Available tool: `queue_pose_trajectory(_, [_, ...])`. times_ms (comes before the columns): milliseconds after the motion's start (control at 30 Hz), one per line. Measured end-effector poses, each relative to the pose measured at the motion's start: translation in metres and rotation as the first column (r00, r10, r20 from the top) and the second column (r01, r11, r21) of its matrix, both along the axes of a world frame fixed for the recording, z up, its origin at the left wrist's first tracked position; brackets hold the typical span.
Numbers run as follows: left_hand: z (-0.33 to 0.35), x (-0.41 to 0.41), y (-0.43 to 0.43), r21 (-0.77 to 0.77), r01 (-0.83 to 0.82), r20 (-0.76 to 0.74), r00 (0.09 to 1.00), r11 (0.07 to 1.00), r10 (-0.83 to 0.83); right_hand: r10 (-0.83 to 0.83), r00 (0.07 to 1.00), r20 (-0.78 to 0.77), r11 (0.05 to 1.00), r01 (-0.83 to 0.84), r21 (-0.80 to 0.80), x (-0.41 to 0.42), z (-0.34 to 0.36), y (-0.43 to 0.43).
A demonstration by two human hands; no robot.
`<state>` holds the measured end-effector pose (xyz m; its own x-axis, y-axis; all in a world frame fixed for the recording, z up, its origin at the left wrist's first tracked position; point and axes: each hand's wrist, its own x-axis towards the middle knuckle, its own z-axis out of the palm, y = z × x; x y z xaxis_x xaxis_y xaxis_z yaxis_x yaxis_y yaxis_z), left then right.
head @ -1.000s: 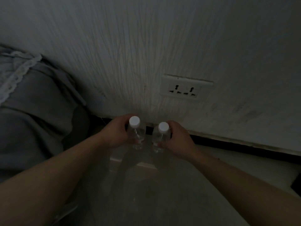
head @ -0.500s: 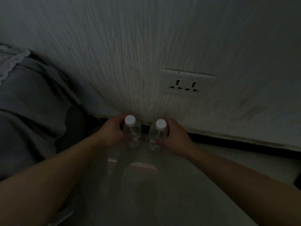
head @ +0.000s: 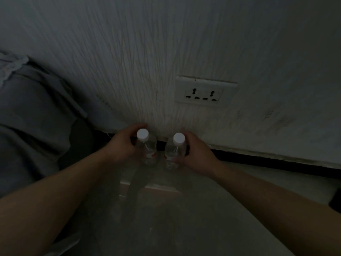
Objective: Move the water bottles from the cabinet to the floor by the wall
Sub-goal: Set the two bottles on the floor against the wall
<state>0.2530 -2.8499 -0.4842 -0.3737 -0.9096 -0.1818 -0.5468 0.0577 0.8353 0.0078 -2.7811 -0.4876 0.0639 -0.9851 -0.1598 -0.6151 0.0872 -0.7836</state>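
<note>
left bottle (head: 147, 149) base too dim; grey cloth (head: 36, 117) cut off.

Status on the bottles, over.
Left hand grips left bottle, right hand grips right bottle. Both upright, close to the wall base. Floor contact cannot tell. No obstruction seen.

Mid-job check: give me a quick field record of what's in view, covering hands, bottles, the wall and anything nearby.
left hand: grips left bottle around its body
right hand: grips right bottle around its body
pose: both upright, white caps on, side by side with a gap between them
wall: just behind both, textured
socket: on the wall, above and right of the right bottle
floor: contact with the bases cannot be told in this dim light
cloth: grey, at far left
</note>
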Motion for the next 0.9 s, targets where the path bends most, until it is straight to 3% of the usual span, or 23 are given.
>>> queue_pose_trajectory(133, [0.011, -0.004, -0.001, 0.046, 0.016, 0.033, 0.999, 0.999, -0.018, 0.008, 0.998, -0.058, 1.000, -0.008, -0.006, -0.003, 0.003, 0.004])
queue_pose_trajectory(433, [0.032, -0.012, 0.006, -0.033, -0.043, 0.027, 0.999, 0.999, 0.044, 0.023, 0.997, -0.077, 0.998, -0.027, -0.053, -0.006, 0.030, 0.023])
queue_pose_trajectory(700, [0.098, -0.032, 0.052, -0.204, -0.083, 0.086, 0.991, 0.975, 0.102, 0.083, 0.940, -0.331, 0.993, -0.107, -0.055, -0.018, 0.099, 0.042])
queue_pose_trajectory(900, [0.174, -0.045, 0.094, -0.316, -0.030, 0.260, 0.958, 0.948, 0.117, 0.147, 0.835, -0.530, 0.982, -0.189, -0.025, -0.014, 0.178, 0.073])
